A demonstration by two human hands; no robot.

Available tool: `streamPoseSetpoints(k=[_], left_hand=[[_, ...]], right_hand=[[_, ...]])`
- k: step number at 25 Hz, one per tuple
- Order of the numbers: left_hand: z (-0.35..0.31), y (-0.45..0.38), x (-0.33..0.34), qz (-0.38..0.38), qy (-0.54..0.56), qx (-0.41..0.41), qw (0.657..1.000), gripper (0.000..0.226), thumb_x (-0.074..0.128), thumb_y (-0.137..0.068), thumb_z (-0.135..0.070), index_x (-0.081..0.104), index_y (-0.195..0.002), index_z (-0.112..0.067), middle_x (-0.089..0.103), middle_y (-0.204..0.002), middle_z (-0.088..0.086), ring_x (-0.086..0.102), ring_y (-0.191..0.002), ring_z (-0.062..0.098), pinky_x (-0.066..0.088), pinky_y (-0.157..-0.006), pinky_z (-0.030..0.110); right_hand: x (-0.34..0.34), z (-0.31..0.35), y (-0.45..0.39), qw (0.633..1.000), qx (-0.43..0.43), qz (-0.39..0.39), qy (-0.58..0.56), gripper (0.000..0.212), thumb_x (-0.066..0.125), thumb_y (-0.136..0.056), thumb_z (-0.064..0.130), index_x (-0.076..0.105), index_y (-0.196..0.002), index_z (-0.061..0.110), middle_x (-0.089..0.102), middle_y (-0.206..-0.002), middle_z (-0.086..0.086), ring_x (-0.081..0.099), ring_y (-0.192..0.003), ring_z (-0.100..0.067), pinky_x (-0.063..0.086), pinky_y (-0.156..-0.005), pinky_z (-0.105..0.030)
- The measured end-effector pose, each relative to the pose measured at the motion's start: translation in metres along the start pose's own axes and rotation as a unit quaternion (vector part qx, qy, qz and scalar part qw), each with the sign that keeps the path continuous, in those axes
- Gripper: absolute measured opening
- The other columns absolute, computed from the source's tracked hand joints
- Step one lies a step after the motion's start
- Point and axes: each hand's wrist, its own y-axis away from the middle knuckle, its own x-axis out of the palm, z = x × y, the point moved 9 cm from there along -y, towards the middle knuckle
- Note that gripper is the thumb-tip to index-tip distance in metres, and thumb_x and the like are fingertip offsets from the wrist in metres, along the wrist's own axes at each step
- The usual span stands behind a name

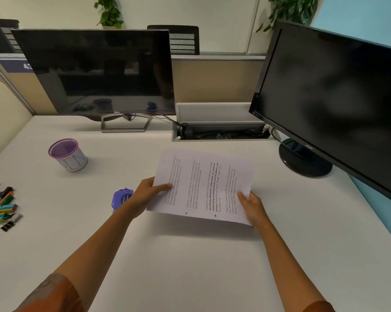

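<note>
A printed sheet of white paper [203, 185] is held a little above the white desk [190, 255], turned sideways so its text lines run away from me. My left hand [147, 192] pinches its left edge, thumb on top. My right hand [254, 207] pinches its near right corner, thumb on top too. A purple stapler [120, 199] lies on the desk just left of my left hand, partly hidden by my wrist.
A purple-rimmed mesh pen cup [68, 155] stands at the left. Pens, markers and binder clips [3, 204] lie at the left edge. A dark monitor [100, 70] stands at the back, another monitor [338, 104] at the right, an open cable tray [221, 131] between them.
</note>
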Motion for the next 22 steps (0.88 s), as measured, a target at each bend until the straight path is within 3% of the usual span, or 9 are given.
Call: streamPoseSetpoints(k=[2,4,6,8,10,13,17,22], left_hand=[[0.002,-0.003,0.002,-0.019,0.047,-0.010,0.999,0.050,0.050,-0.090,-0.063,0.068,-0.110,-0.022,0.075,-0.104,0.004,0.069,-0.099,0.026,0.054,-0.086,0.039],[0.007,-0.009,0.009,-0.020,0.068,-0.015,0.997,0.066,0.021,-0.094,-0.070,0.067,-0.112,-0.027,0.074,-0.111,0.001,0.065,-0.109,0.019,0.042,-0.099,0.040],[0.016,-0.012,0.023,0.008,0.032,-0.011,0.999,0.075,0.014,-0.093,-0.072,0.064,-0.124,-0.025,0.068,-0.126,-0.004,0.054,-0.124,0.012,0.026,-0.109,0.039],[0.026,-0.010,0.043,0.041,-0.053,-0.005,0.998,0.067,0.028,-0.094,-0.070,0.052,-0.138,-0.026,0.051,-0.144,-0.009,0.038,-0.137,0.011,0.020,-0.115,0.038],[0.039,-0.010,0.055,0.055,-0.161,0.001,0.985,0.069,0.047,-0.090,-0.067,0.039,-0.147,-0.030,0.033,-0.155,-0.010,0.020,-0.149,0.016,0.013,-0.121,0.040],[0.050,-0.014,0.067,0.070,-0.244,0.019,0.967,0.079,0.061,-0.089,-0.054,0.022,-0.154,-0.032,0.007,-0.162,-0.015,-0.008,-0.151,0.009,-0.009,-0.122,0.040],[0.057,-0.019,0.068,0.071,-0.302,0.065,0.948,0.089,0.067,-0.085,-0.052,0.017,-0.155,-0.030,0.003,-0.165,-0.013,-0.010,-0.150,0.005,-0.013,-0.121,0.038],[0.058,-0.020,0.067,0.060,-0.301,0.077,0.949,0.090,0.071,-0.083,-0.049,0.020,-0.155,-0.029,0.005,-0.164,-0.014,-0.009,-0.150,0.004,-0.013,-0.122,0.038]], right_hand=[[-0.010,-0.007,0.001,0.999,0.006,-0.028,-0.022,0.032,0.049,-0.101,0.028,0.058,-0.129,0.017,0.070,-0.114,-0.002,0.068,-0.100,-0.019,0.056,-0.078,-0.031],[-0.023,-0.014,0.002,0.996,0.009,-0.060,-0.067,0.034,0.049,-0.101,0.029,0.056,-0.134,0.019,0.068,-0.118,0.000,0.065,-0.106,-0.020,0.054,-0.085,-0.035],[-0.035,-0.020,0.004,0.986,0.018,-0.102,-0.130,0.037,0.049,-0.101,0.030,0.053,-0.138,0.022,0.063,-0.126,0.000,0.059,-0.114,-0.022,0.049,-0.097,-0.040],[-0.046,-0.025,0.008,0.970,0.026,-0.155,-0.184,0.038,0.047,-0.102,0.028,0.050,-0.140,0.023,0.058,-0.131,0.000,0.055,-0.117,-0.022,0.044,-0.105,-0.042],[-0.058,-0.030,0.015,0.952,0.032,-0.216,-0.216,0.037,0.045,-0.103,0.024,0.049,-0.140,0.021,0.056,-0.132,-0.003,0.054,-0.116,-0.023,0.044,-0.103,-0.039],[-0.075,-0.040,0.027,0.926,0.056,-0.305,-0.216,0.036,0.045,-0.103,0.023,0.051,-0.138,0.018,0.059,-0.132,-0.008,0.058,-0.114,-0.028,0.049,-0.098,-0.043],[-0.094,-0.052,0.047,0.897,0.091,-0.399,-0.170,0.036,0.043,-0.103,0.022,0.049,-0.138,0.013,0.059,-0.131,-0.015,0.061,-0.112,-0.035,0.054,-0.093,-0.045],[-0.099,-0.059,0.064,0.878,0.126,-0.443,-0.130,0.038,0.039,-0.104,0.019,0.044,-0.140,0.006,0.056,-0.134,-0.019,0.058,-0.118,-0.038,0.050,-0.095,-0.042]])
